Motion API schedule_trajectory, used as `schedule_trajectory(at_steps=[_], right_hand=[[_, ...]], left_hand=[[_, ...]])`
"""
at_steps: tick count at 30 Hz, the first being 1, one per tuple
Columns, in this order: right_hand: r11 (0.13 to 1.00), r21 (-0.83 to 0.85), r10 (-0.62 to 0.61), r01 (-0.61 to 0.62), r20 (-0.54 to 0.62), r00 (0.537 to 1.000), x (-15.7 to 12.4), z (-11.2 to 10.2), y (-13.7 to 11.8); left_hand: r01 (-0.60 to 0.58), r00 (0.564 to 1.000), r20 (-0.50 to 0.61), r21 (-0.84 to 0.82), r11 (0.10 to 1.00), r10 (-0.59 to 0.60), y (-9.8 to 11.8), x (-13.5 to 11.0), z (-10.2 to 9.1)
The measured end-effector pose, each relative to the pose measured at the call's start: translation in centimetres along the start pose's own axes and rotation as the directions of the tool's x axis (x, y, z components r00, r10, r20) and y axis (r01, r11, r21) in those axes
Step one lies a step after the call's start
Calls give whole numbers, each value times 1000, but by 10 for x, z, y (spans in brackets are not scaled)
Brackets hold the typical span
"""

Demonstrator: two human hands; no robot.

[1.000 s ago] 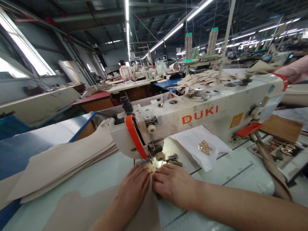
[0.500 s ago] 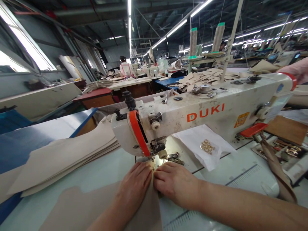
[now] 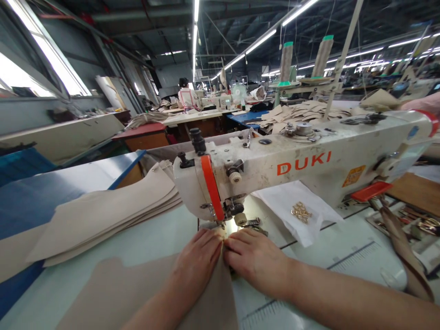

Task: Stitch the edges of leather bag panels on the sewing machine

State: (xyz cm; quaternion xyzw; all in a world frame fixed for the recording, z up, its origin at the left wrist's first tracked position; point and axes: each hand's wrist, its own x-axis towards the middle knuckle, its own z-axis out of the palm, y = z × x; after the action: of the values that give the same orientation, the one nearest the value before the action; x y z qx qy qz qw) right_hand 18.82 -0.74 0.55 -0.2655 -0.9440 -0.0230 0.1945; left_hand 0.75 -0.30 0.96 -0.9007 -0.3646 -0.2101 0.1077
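The person's left hand [image 3: 199, 259] on a beige panel [image 3: 137, 286], fingers together, right hand [image 3: 257, 259] curled at its edge, whether either grip pinches it impossible to say, panel across the pale worktop [image 3: 158, 240], below a DUKI sewing machine [image 3: 261, 158], stacked beige pieces [image 3: 110, 208] leftward, gold-coloured metal pieces [image 3: 301, 212] rightward.

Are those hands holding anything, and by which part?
The left hand and right hand hold the beige piece by its right edge, at the end near the sewing machine. The exact pinch is hidden.
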Motion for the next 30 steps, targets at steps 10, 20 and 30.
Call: schedule_trajectory(at_steps=[10, 20, 30], right_hand=[[1000, 7, 20, -20, 24, 999, 2, 0, -4], [998, 17, 55, -57, 81, 995, 10, -3, 1], [995, 38, 84, -89, 109, 990, 12, 0, 8]], left_hand=[[35, 999, 7, -91, 995, -34, 5, -4, -9], [124, 992, 14, -174, 977, -124, 0, -2, -6], [85, 995, -45, -142, 986, -92, -9, 3, 3]])
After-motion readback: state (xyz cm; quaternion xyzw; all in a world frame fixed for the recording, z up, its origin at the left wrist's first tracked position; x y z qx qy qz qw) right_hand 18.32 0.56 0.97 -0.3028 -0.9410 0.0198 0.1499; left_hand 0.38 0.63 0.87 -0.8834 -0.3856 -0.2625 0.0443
